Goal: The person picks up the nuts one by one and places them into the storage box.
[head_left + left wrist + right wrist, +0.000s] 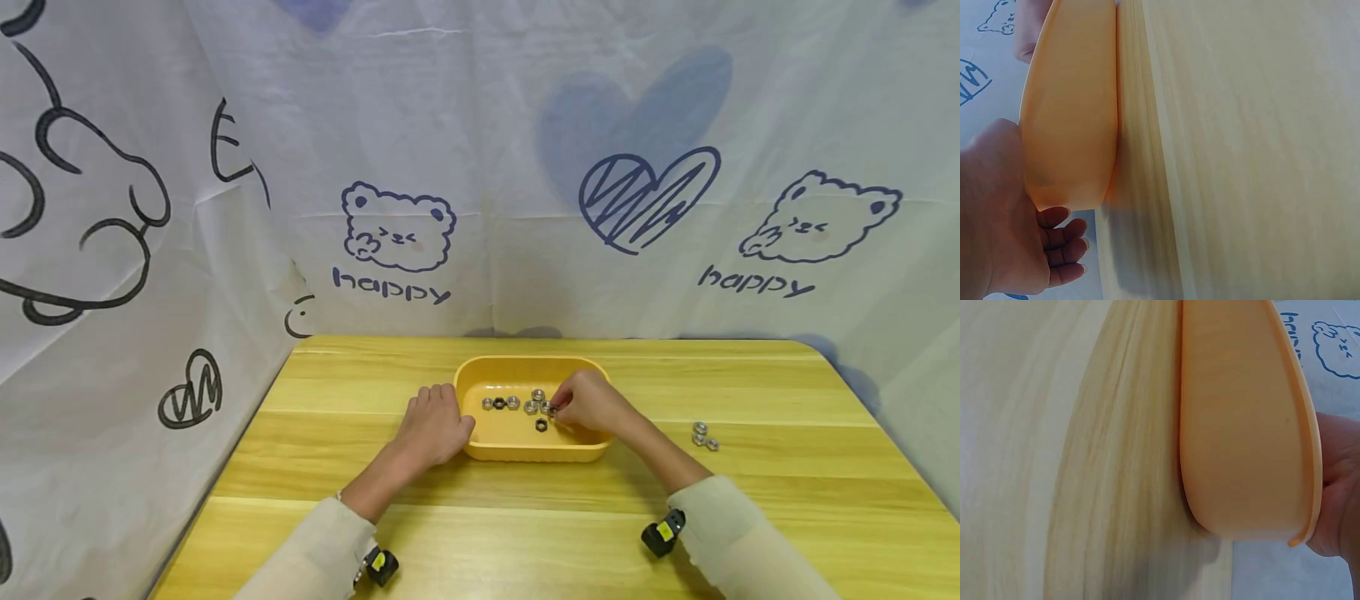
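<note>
A yellow plastic tray (502, 452) sits on the wooden table. My left hand (432, 427) holds its left end, thumb over the rim; in the left wrist view the fingers (1066, 250) curl at the outside of the wall. My right hand (588, 402) reaches inside the right end and pinches a nut (553, 410) at its fingertips. Close by lie silver nuts (531, 407) in a cluster and a dark nut (541, 425). Farther left, a dark nut (499, 403) lies in a row between two silver ones. The tray wall hides the right fingers in the right wrist view.
Three silver nuts (700, 439) lie grouped on the table (787, 500) to the right of the tray. A white printed cloth (517, 275) hangs behind the table's far edge and along its left side.
</note>
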`<state>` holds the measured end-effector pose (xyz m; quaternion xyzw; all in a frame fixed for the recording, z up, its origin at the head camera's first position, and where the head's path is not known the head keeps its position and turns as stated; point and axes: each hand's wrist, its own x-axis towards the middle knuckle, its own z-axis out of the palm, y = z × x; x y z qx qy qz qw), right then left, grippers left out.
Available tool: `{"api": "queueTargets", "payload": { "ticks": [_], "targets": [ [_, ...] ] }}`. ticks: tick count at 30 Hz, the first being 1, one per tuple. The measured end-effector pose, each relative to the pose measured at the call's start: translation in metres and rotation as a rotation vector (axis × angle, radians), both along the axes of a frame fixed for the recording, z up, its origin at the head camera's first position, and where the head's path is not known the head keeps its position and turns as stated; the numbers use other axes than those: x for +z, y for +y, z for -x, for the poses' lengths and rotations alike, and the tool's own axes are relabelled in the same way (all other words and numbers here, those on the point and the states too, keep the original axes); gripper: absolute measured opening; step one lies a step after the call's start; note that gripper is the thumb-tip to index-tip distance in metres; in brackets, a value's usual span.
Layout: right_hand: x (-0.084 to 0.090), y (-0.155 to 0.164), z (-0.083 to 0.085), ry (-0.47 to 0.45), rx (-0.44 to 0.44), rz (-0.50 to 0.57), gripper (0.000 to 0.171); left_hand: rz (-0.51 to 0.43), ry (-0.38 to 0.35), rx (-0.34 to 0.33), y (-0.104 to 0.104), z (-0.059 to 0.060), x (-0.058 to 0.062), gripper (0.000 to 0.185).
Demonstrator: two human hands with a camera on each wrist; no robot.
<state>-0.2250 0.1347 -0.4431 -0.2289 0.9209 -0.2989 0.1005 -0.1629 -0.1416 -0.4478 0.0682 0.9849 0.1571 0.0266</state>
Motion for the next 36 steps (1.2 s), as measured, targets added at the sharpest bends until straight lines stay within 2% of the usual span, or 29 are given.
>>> {"api": "queueTargets", "payload": {
  "ticks": [18, 36],
  "targets": [
    [-0.0013, -0.0035, -0.0033, 0.092, 0.057, -0.13, 0.012, -0.007, -0.008, -0.003, 0.0011, 0.0005, -0.0009, 0.033],
    [-0.0018, -0.0066, -0.0004, 0.045, 0.05, -0.125, 0.012, 0.002, -0.006, 0.001, -0.0006, 0.0015, -0.0031, 0.032]
  ]
}}
